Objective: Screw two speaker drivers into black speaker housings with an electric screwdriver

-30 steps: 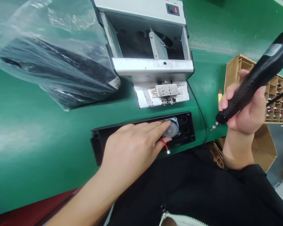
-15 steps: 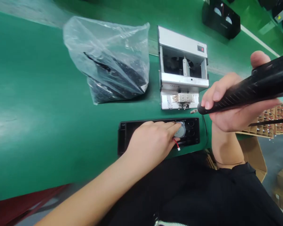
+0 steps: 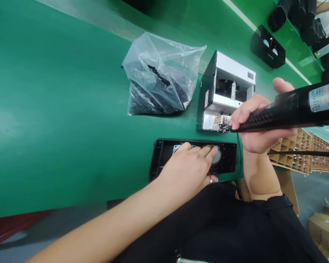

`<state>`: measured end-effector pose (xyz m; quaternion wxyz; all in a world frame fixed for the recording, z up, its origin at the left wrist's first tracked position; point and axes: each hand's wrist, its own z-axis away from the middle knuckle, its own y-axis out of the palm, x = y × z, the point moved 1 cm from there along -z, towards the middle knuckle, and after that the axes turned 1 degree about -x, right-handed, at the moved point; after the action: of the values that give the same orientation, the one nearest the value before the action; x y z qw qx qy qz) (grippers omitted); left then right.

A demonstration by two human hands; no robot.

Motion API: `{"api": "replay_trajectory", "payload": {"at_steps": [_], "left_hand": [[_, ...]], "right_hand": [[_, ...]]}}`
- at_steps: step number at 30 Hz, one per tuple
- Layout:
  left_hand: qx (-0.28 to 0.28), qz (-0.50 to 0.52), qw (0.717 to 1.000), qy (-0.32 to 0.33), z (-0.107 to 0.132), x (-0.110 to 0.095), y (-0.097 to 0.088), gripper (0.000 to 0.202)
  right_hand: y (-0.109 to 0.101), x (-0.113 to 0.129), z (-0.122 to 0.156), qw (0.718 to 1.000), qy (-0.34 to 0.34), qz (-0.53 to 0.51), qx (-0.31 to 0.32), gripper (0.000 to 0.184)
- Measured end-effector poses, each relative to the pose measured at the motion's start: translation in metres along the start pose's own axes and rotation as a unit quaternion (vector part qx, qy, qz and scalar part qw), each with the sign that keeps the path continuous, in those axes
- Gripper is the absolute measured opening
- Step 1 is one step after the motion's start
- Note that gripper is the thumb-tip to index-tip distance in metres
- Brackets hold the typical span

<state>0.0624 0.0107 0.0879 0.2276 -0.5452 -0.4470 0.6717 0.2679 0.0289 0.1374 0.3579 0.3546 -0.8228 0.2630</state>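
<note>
My left hand lies flat with its fingertips pressing on a round metal speaker, seated in a black plastic housing panel. A thin red wire runs out from under my fingers. My right hand grips a black electric screwdriver. Its bit tip touches or nearly touches the lower metal plate of a silver screw feeder. Part of the speaker is hidden by my fingers.
A clear plastic bag of black parts lies on the green belt beyond the panel. Black housings stand farther along the belt. At right, a cardboard divider tray holds wired parts, and cartons sit on the floor.
My head has turned, shifting everything in view. The screwdriver tip has moved onto the feeder's lower plate. My left hand stays on the speaker.
</note>
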Motion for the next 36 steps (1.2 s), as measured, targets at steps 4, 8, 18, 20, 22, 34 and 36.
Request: {"api": "replay_trajectory", "payload": {"at_steps": [4,8,18,20,22,34,36], "left_hand": [[-0.003,0.003,1.0,0.004,0.001,0.004,0.001,0.069],[-0.005,0.0,1.0,0.01,0.001,0.007,0.001,0.068],[-0.034,0.026,0.999,0.026,0.008,0.015,0.006,0.065],[-0.032,0.028,0.999,0.027,0.009,0.017,0.007,0.063],[-0.032,0.026,0.999,0.03,0.011,0.019,0.009,0.062],[-0.043,0.008,0.998,0.043,0.015,0.021,0.008,0.064],[-0.045,0.003,0.998,0.045,0.015,0.02,0.008,0.064]], "right_hand": [[-0.001,0.0,0.0,0.998,0.053,0.044,0.002,0.124],[-0.028,0.007,0.015,0.991,0.104,0.06,0.055,0.105],[-0.059,-0.005,0.08,0.999,-0.042,0.01,-0.009,0.116],[-0.057,-0.02,0.087,1.0,-0.007,0.02,-0.022,0.126],[-0.057,-0.032,0.094,0.998,0.055,0.035,-0.009,0.132],[-0.037,-0.024,0.085,0.991,0.013,-0.133,-0.003,0.112],[-0.034,-0.02,0.082,0.991,-0.002,-0.131,-0.017,0.112]]}}
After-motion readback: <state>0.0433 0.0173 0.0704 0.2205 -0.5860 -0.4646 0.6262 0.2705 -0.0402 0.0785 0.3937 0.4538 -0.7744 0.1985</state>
